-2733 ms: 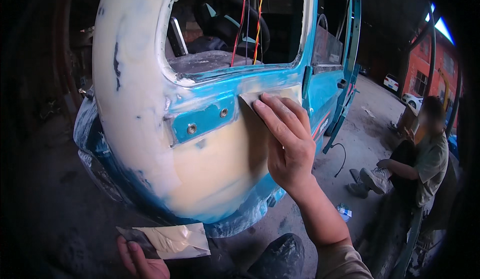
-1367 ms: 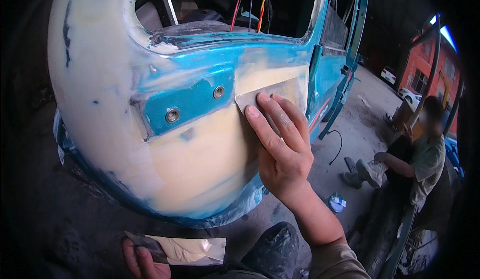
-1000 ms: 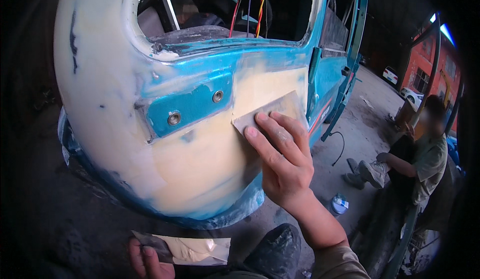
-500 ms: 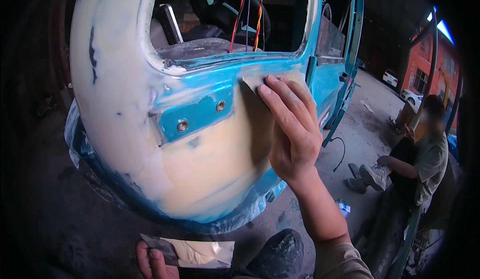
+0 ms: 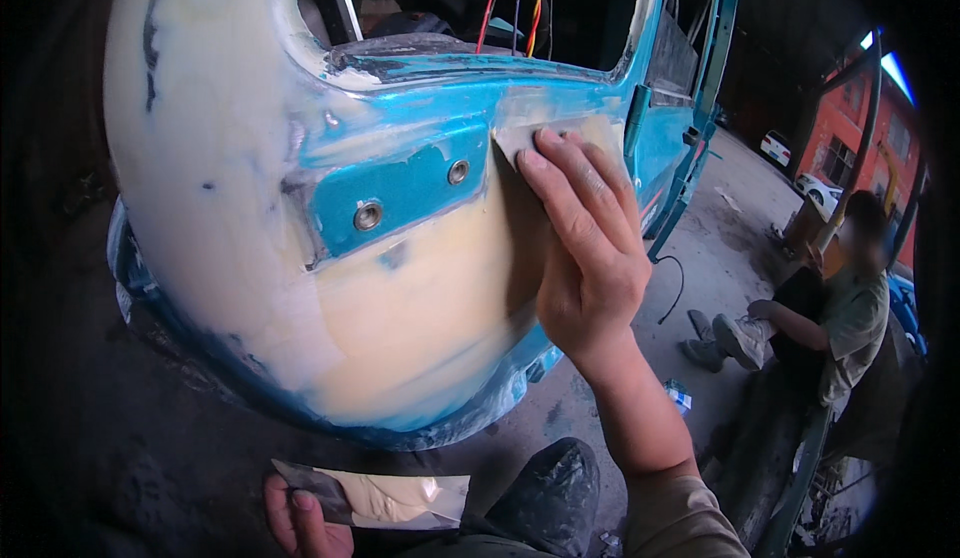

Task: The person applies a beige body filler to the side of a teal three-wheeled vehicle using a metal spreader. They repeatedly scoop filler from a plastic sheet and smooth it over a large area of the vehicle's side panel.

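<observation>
In front of me is a blue vehicle body (image 5: 400,198), its rounded corner widely coated in cream filler (image 5: 420,298). My right hand (image 5: 595,248) presses a thin grey putty spreader (image 5: 517,140) flat to the panel under the window opening, fingers stretched along its back. Low at the left, my left hand (image 5: 305,523) pinches the dark end of a flat putty board (image 5: 455,493). A smear of cream filler (image 5: 390,498) lies on that board. Left of my right hand, a recessed blue plate (image 5: 410,196) carries two round metal fittings.
Red, black and yellow wires (image 5: 537,3) hang in the window opening. An open blue door (image 5: 690,108) stands beyond. At the right a person (image 5: 850,308) sits with legs stretched out. A small carton (image 5: 678,398) lies on the floor; my knee (image 5: 560,488) is below the panel.
My view has shifted slightly, so the vehicle sits a little higher and further left. The spreader in my right hand stays against the panel; my left hand still holds the board.
</observation>
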{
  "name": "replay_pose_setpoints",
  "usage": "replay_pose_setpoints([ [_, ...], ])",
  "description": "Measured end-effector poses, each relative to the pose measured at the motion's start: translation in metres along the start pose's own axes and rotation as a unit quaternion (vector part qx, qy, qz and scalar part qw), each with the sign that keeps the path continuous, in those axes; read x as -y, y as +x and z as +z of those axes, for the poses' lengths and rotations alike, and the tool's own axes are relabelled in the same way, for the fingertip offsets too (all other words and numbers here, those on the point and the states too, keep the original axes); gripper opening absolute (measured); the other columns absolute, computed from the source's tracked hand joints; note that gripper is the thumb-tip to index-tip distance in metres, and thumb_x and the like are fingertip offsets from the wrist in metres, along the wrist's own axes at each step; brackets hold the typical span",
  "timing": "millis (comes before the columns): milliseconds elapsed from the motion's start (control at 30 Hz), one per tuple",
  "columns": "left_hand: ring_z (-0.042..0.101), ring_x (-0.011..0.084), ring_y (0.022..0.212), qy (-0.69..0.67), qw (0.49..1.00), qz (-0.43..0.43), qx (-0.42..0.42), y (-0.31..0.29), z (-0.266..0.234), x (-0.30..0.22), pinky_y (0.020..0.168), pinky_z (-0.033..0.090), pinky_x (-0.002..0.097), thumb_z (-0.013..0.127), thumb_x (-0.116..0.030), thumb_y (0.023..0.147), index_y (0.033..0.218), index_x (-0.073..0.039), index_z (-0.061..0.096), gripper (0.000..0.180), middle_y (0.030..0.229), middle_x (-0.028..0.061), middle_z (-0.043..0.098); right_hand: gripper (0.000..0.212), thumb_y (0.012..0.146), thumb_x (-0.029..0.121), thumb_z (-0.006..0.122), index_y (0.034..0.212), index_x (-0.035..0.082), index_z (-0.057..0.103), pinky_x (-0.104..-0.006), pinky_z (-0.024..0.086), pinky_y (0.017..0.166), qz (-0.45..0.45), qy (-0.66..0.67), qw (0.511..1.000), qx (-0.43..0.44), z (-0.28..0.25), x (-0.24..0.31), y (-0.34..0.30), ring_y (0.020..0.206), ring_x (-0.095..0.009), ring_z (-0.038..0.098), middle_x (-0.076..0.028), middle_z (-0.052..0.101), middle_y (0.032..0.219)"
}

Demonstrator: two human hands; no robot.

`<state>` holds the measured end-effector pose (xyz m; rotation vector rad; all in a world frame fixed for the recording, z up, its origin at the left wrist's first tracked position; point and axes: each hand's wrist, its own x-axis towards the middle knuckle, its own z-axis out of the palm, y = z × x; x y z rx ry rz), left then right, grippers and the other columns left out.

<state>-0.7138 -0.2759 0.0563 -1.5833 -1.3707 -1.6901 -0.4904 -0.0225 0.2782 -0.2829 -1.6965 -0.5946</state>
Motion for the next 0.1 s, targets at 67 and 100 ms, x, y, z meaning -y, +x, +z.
replay_pose_setpoints([
  [67, 0.068, 0.0361, 0.106, -0.059, 0.997, -0.051, -0.005, -0.0047, 0.0008, -0.0003, 0.089, 0.060, 0.0468, 0.062, 0.003, 0.099, 0.127, 0.011, 0.059, 0.029, 0.135, 0.0342, 0.056, 0.048, 0.082, -0.003, 0.067, 0.128, 0.008, 0.072, -0.0458, 0.046, 0.104, 0.004, 0.004, 1.000, 0.004, -0.0012, 0.0039, -0.0037, 0.122, -0.037, 0.061, -0.016, 0.068, 0.131],
  [100, 0.068, 0.0364, 0.107, -0.088, 0.993, -0.077, -0.007, -0.0060, 0.0021, -0.0015, 0.089, 0.060, 0.0478, 0.062, 0.001, 0.100, 0.127, 0.011, 0.059, 0.029, 0.136, 0.0343, 0.055, 0.048, 0.082, -0.003, 0.067, 0.129, 0.008, 0.071, -0.0463, 0.046, 0.105, 0.006, 0.011, 1.000, 0.003, 0.0003, 0.0024, -0.0090, 0.122, -0.037, 0.061, -0.017, 0.068, 0.132],
])
